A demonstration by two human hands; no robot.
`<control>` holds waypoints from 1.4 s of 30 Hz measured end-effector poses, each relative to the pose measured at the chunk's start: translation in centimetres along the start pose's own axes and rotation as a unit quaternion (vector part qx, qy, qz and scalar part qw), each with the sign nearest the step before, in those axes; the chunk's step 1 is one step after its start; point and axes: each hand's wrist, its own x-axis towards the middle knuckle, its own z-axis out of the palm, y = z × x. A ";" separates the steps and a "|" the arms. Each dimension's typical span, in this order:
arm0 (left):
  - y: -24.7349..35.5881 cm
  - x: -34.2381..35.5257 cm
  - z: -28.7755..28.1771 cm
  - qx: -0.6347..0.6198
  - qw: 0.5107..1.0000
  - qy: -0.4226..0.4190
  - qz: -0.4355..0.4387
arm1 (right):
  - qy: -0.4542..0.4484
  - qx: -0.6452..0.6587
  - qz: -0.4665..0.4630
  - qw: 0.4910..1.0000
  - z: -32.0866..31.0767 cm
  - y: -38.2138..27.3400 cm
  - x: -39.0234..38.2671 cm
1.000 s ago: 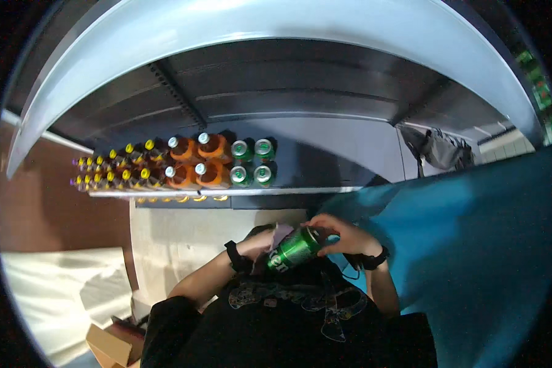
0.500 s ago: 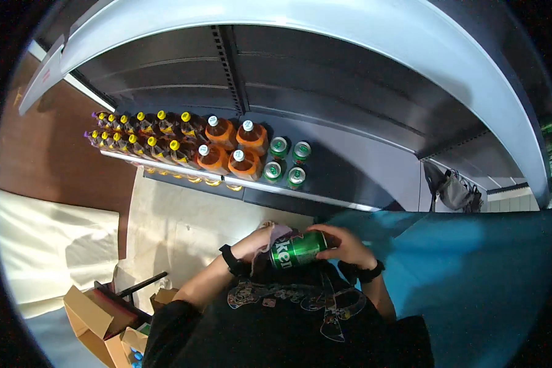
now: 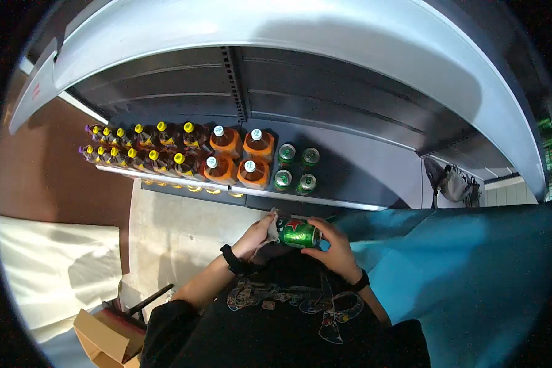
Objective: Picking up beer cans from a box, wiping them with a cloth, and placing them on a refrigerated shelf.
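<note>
In front of my body I hold a green can with a red star (image 3: 297,233) lying sideways. My left hand (image 3: 253,238), with a dark wristband, is closed on a pale greyish cloth (image 3: 268,245) that wraps the can's left end. My right hand (image 3: 334,251) grips the can's right end, thumb below and fingers over the top. Just beyond my hands is a shelf (image 3: 374,165) with several upright green cans (image 3: 283,180), several orange-labelled bottles (image 3: 253,175) and rows of yellow-capped dark bottles (image 3: 159,161).
A curved white panel (image 3: 362,24) arches over the shelf. Blue fabric (image 3: 466,270) covers the right side. A cardboard box (image 3: 101,340), a black bar (image 3: 153,297) and white sheeting (image 3: 61,270) are at the lower left. Grey bags (image 3: 454,184) lie past the shelf's right end.
The can has risen slightly and rotated, showing its red star instead of lettering. My hands have moved up a little with it. The view has shifted, so the shelf appears further right.
</note>
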 end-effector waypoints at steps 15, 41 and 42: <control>2.8 1.6 2.4 0.073 0.997 0.033 0.016 | -0.036 0.132 0.192 0.972 -3.3 2.5 2.4; -2.2 2.4 7.6 -0.499 0.840 0.034 0.212 | -0.215 -0.011 0.053 0.975 -13.2 16.3 15.2; -2.9 2.1 7.4 -0.511 0.827 0.008 0.236 | -0.228 -0.048 0.045 0.971 -12.6 17.0 15.6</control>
